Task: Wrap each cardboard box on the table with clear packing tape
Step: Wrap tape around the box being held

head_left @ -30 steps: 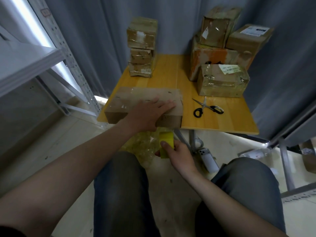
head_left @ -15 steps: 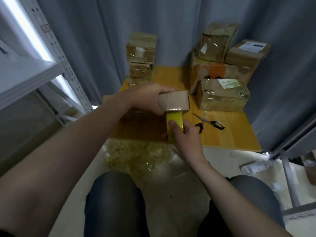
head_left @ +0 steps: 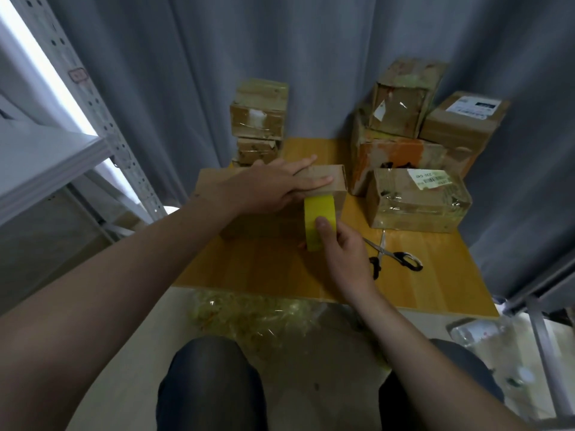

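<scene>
A long plain cardboard box stands on the wooden table. My left hand lies flat on top of it near its right end, fingers straight. My right hand grips a yellow tape roll held against the box's near side, thumb on the roll's face. Behind stand wrapped boxes: a stack at the back left and a pile at the back right, with a shiny taped box in front of it.
Scissors with black handles lie on the table right of my right hand. A heap of crumpled clear tape lies on the floor under the table's near edge. A metal shelf stands at left. Grey curtain behind.
The box has come back down onto the table further from its near edge. My left hand went from gripping its end to lying flat on top. The roll rose from below the table to the box's side.
</scene>
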Available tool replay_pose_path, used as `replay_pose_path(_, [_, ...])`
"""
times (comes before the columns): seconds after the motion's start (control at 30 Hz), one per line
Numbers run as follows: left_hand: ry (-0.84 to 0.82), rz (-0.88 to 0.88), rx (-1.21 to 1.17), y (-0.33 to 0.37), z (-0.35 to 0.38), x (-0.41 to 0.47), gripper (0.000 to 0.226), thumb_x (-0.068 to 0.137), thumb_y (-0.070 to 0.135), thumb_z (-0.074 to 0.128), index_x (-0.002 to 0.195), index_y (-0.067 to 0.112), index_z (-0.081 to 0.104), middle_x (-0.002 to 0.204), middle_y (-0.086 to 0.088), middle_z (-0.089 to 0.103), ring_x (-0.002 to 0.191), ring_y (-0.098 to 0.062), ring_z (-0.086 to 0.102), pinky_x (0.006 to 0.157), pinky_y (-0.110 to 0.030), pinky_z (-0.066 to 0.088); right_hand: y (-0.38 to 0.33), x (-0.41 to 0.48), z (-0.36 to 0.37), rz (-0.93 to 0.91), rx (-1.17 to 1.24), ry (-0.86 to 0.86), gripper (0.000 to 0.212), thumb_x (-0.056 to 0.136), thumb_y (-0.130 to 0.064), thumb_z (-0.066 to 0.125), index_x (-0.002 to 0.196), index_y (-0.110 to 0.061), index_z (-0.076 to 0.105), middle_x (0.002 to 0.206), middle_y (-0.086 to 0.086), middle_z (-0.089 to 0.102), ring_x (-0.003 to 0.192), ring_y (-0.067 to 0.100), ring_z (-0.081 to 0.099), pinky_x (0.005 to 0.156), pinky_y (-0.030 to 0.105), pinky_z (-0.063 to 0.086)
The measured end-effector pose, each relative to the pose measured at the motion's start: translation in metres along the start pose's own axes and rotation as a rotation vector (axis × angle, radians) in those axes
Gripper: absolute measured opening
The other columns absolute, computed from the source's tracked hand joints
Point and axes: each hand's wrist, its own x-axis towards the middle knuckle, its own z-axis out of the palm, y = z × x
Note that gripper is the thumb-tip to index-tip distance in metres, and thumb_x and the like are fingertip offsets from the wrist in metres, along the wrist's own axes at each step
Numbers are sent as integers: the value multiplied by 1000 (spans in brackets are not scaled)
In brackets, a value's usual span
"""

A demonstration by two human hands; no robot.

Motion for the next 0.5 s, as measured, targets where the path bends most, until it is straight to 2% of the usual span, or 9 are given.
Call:
replay_pose_path(0.1, [26, 49, 85, 4, 1, -7, 55, 107, 44, 23, 152, 64, -2, 172, 0, -1, 145, -34, 35, 102, -57, 44, 5, -7, 1, -24, -17, 1, 34, 99, -41, 56, 97, -10, 71, 83, 1, 77, 73, 18, 71, 62, 18, 51])
replay_pose_path(0.17, [14, 78, 72, 3, -3, -8, 53, 105, 46, 21, 149, 67, 0, 172, -2, 3, 144, -33, 36, 105, -56, 43, 2, -10, -2, -38, 1, 9, 30, 98, -37, 58, 96, -10, 71, 80, 2, 77, 71, 16, 71, 61, 17, 51])
replay_pose_path(0.27, [-41, 128, -174, -3, -15, -6, 52, 108, 38, 39, 150, 61, 19, 170, -4, 18, 150, -29, 31, 121, -46, 29, -17, -10, -9, -54, 67, 34, 27, 101, -30, 58, 96, -7, 71, 73, -1, 77, 67, 10, 73, 63, 18, 53])
replay_pose_path(0.33, [-91, 138, -358, -7, -21, -5, 55, 107, 29, 49, 148, 58, 27, 167, -3, 26, 152, -21, 27, 122, -33, 21, -28, -7, -13, -78, 123, 24, 23, 104, -24, 57, 96, -7, 72, 72, 1, 77, 67, 12, 74, 64, 21, 55])
replay_pose_path(0.43, [-121, 136, -515, -13, -21, -4, 54, 107, 25, 51, 145, 57, 30, 161, 11, 34, 148, -11, 32, 121, -32, 25, -32, -3, -14, -125, 134, -27, 15, 104, -14, 56, 101, -15, 71, 76, -2, 78, 73, 9, 73, 69, 20, 54])
replay_pose_path(0.5, [-101, 74, -558, -22, -13, -4, 48, 106, 35, 51, 144, 59, 36, 155, 18, 42, 142, -9, 42, 118, -36, 34, -30, 4, -11, -129, 107, -61, 14, 103, -11, 58, 107, -17, 70, 84, -4, 79, 82, 10, 73, 73, 21, 55])
